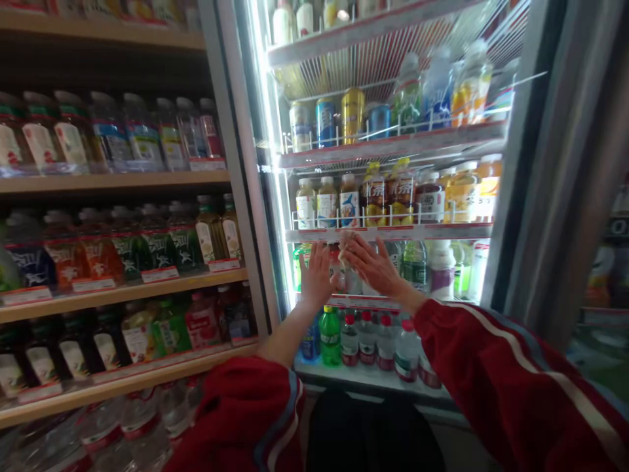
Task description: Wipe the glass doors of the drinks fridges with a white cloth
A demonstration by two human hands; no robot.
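Note:
My right hand [371, 265] presses a crumpled pale cloth [345, 244] near the front edge of a fridge shelf [422, 231]; whether the cloth touches the edge is hard to tell. My left hand [318, 275] is raised beside it, fingers apart and holding nothing, in front of the fourth row of drinks. Behind the hands stand bottles partly hidden by them, among them a dark green bottle [415, 265] and a purple-labelled bottle [442, 269]. Above that edge, white-capped bottles [327, 202] and brown tea bottles [374, 196] line up behind a low wire rail.
The upper fridge shelf carries cans [352, 115] and bottles. Red-capped bottles [367, 337] and a green bottle [329, 335] stand at the bottom. Left of the fridge frame [240, 157], wooden shelves [147, 178] hold many drinks. A dark door edge [560, 196] borders the right side.

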